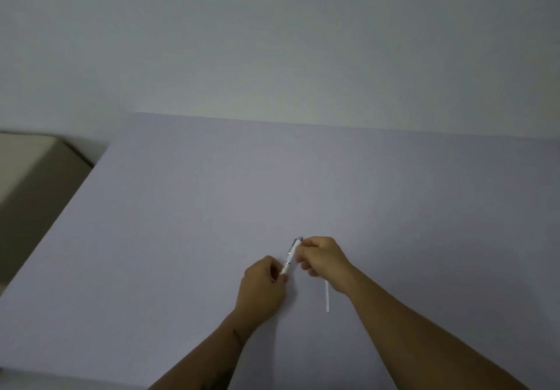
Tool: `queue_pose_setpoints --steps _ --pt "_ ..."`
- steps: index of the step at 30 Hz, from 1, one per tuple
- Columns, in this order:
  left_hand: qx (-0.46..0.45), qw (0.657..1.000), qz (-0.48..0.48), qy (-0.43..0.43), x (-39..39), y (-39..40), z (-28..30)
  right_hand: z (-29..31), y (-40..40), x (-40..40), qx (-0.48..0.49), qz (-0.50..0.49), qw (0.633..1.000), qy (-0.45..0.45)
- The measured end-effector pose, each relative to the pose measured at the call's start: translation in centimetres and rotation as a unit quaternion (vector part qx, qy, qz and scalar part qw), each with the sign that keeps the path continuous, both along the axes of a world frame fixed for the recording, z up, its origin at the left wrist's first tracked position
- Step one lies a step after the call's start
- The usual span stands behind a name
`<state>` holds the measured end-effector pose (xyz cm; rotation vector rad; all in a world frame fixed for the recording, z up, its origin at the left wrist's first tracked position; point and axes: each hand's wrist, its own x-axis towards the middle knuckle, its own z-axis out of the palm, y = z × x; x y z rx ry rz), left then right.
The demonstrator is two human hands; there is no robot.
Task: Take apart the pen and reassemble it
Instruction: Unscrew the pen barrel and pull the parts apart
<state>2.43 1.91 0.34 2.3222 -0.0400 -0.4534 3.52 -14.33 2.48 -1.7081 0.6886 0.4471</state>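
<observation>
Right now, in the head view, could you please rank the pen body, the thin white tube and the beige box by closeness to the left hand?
From the left hand:
1. Pen body: pinched at its lower end by this hand, the right hand holding the upper end.
2. Thin white tube: on the table, to the right, under the right wrist.
3. Beige box: far left, off the table.

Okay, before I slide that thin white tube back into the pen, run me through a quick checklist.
1. Pen body gripped at both ends: ok, left hand low, right hand high.
2. Refill tube within reach: ok, lying on the table under the right wrist.
3. A hand free to fetch it: not ok.
4. Barrel end open: cannot tell, hidden by fingers.
5. Spring and tip accounted for: cannot tell.
</observation>
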Motion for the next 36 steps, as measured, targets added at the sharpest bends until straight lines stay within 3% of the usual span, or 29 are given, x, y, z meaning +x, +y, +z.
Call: queue_pose_setpoints --steps 5,10,15,19,22,30,36 --pt "-0.03 0.999 0.002 0.015 1.7 1.1 0.8 -0.3 2.1 1.9 0.075 -0.08 0.994 0.009" --pt "0.004 0.998 -0.026 0.05 3.7 2.1 0.9 -0.5 1.5 4.3 0.136 -0.204 0.969 0.039" --pt "-0.019 0.996 0.01 0.084 3.9 2.7 0.0 -1.0 -0.9 5.3 -0.031 -0.057 0.996 0.062" --pt "-0.026 0.994 0.023 0.102 3.7 3.0 -0.4 -2.0 0.0 5.3 -0.203 0.04 0.978 0.035" --pt "-0.019 0.994 0.014 0.109 3.5 3.5 -0.5 -2.4 0.8 5.7 -0.273 0.076 0.959 0.023" --pt "-0.018 0.994 0.017 0.109 3.4 4.5 -0.5 -2.5 1.7 6.0 -0.303 0.086 0.949 0.013" --pt "-0.039 0.994 0.037 0.093 3.3 4.2 0.4 -0.4 0.8 4.3 -0.221 0.052 0.974 -0.004"
